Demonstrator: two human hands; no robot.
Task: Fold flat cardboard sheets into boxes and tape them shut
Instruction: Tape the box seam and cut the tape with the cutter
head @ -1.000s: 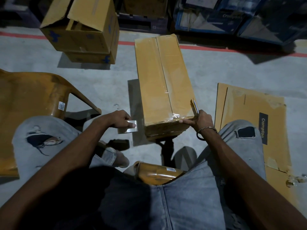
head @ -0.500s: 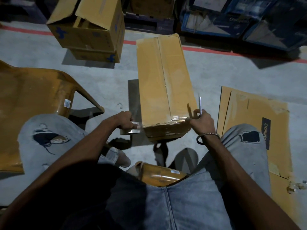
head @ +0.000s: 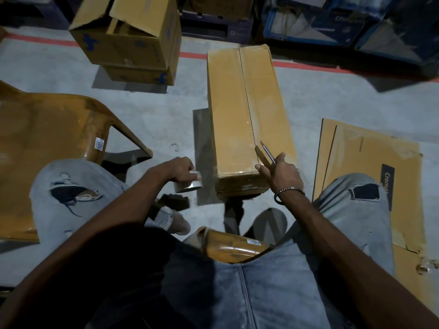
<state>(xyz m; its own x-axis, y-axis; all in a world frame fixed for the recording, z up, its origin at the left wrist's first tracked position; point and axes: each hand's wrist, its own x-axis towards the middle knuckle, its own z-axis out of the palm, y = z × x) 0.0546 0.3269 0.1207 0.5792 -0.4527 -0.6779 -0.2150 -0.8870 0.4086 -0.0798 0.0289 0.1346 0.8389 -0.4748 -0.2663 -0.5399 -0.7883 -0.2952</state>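
We see a grey concrete floor [head: 152, 110] with a red line [head: 42, 40] across the far side. On the left stands an orange plastic chair [head: 47, 138], and a 2nd chair's orange edge [head: 234, 248] shows between the person's knees in light torn jeans [head: 273, 288]. In the middle, lying on the floor and running away from us, is the long closed cardboard box [head: 237, 115], its top flaps meeting along a centre seam covered with clear tape; the near end sits just in front of the knees. To the right a flat cardboard sheet [head: 370, 167] with a dark printed label lies on the floor, partly under the right leg. Far left, an open cardboard box [head: 128, 36] with blue marks sits on another box, well apart from the long one. Dark blue cartons [head: 332, 22] line the back edge. Left hand [head: 181, 170] is curled around a roll of clear tape [head: 188, 185], held just beside the left side of the box's near end. Right hand [head: 281, 173] rests at the near right corner of the box, fingers gripping a thin metal blade [head: 267, 151] that points up and away over the box top; a bracelet [head: 288, 192] is on that wrist.
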